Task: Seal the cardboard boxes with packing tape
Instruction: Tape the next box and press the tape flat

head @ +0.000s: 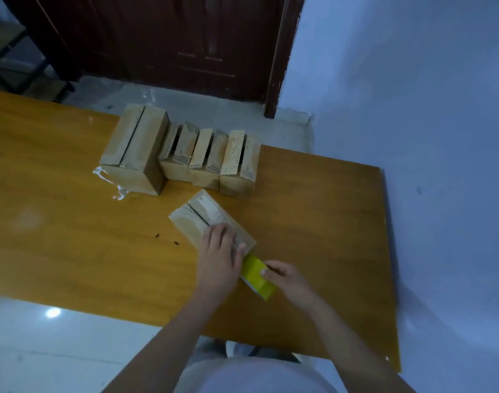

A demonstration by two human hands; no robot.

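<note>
A small cardboard box (198, 217) lies flat near the middle of the wooden table (58, 222), its flaps closed with a seam along the top. My left hand (220, 256) presses flat on the near end of this box, fingers straight. My right hand (288, 279) grips a yellow roll of packing tape (255, 276) just beyond the box's near end, close to my left thumb. Behind stand a taller closed box (135, 154) and a row of three smaller boxes (211, 160) with their top flaps open.
White scraps (112, 182) lie on the table by the tall box. The table's right edge (387, 251) runs close to a pale wall. A dark wooden door (172, 38) stands behind, and a black-framed piece of furniture (13, 61) at far left.
</note>
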